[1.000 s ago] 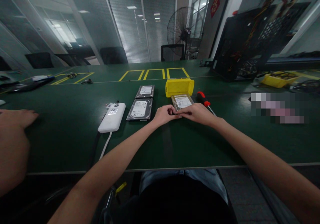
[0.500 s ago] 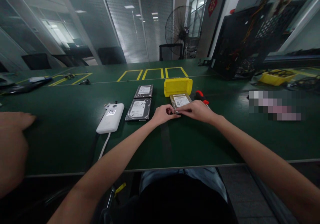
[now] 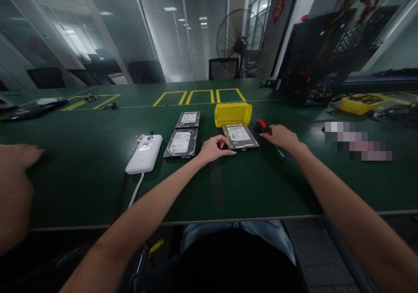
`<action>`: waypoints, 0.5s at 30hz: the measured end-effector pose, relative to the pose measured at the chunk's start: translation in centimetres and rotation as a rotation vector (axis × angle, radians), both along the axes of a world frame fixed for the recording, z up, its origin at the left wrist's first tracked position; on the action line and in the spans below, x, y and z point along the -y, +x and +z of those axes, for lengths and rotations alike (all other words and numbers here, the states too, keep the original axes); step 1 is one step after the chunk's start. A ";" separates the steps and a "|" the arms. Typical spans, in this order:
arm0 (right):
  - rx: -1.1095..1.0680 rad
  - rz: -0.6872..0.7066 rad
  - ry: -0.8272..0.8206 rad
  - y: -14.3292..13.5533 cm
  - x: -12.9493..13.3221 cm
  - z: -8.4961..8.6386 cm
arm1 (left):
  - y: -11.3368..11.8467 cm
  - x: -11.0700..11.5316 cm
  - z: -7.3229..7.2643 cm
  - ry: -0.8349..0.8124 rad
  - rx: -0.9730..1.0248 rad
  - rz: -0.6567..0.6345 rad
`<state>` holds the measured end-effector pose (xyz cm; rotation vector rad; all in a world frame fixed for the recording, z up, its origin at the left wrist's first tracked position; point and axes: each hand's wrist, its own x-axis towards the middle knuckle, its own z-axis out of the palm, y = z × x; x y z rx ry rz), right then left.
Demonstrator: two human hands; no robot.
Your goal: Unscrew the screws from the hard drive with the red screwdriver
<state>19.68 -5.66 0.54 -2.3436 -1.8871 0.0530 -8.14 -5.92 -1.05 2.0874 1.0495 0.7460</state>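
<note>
A hard drive (image 3: pixel 238 133) with a white label lies in front of a yellow plastic bin (image 3: pixel 233 115). My left hand (image 3: pixel 214 149) is curled at the drive's near left corner, its thumb along the front edge and its fingers against the side. To the right of the drive, my right hand (image 3: pixel 283 137) has its thumb and fingers closed on the handle of a red and black screwdriver (image 3: pixel 260 126). The metal shaft shows below that hand, pointing toward me. Two more hard drives, a near one (image 3: pixel 181 143) and a far one (image 3: pixel 188 119), lie to the left.
A white power bank (image 3: pixel 145 154) with a cable is left of the drives. Another person's arm (image 3: pixel 16 175) rests at the far left. A black computer case (image 3: pixel 313 62) and a yellow tray of cables (image 3: pixel 361 104) stand at right on the green table (image 3: pixel 202 197).
My right hand has left the drive's front corner and moved right to the screwdriver, uncovering the drive. My left hand has stayed at the corner.
</note>
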 end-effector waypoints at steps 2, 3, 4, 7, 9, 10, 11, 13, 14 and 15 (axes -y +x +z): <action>-0.013 -0.005 -0.013 0.3 -0.3 0.0 | 0.0 0.0 0.0 -0.010 0.006 -0.014; -0.050 -0.003 -0.012 0.5 -0.4 0.2 | 0.0 0.0 -0.1 -0.014 0.006 -0.017; -0.125 0.002 0.002 0.7 -0.4 0.6 | 0.0 -0.1 -0.1 -0.013 0.004 -0.016; -0.610 0.065 0.126 0.5 0.5 2.6 | 0.1 -0.1 -0.1 0.002 -0.008 -0.010; -0.960 0.210 0.275 -0.8 1.6 4.5 | 0.1 -0.2 -0.1 0.004 -0.012 -0.013; -1.090 0.306 0.338 -1.8 2.1 5.4 | 0.1 -0.2 -0.2 0.003 -0.011 -0.013; -1.205 0.398 0.402 -3.1 2.6 6.2 | 0.1 -0.2 -0.2 0.000 -0.009 -0.009; -1.345 0.557 0.481 -6.0 3.2 7.5 | 0.1 -0.2 -0.3 -0.005 -0.004 0.004; -1.379 0.615 0.493 -7.6 3.2 7.8 | 0.2 -0.2 -0.3 -0.007 0.002 0.014; -1.400 0.665 0.489 -9.0 3.0 8.0 | 0.2 -0.2 -0.3 -0.008 0.009 0.026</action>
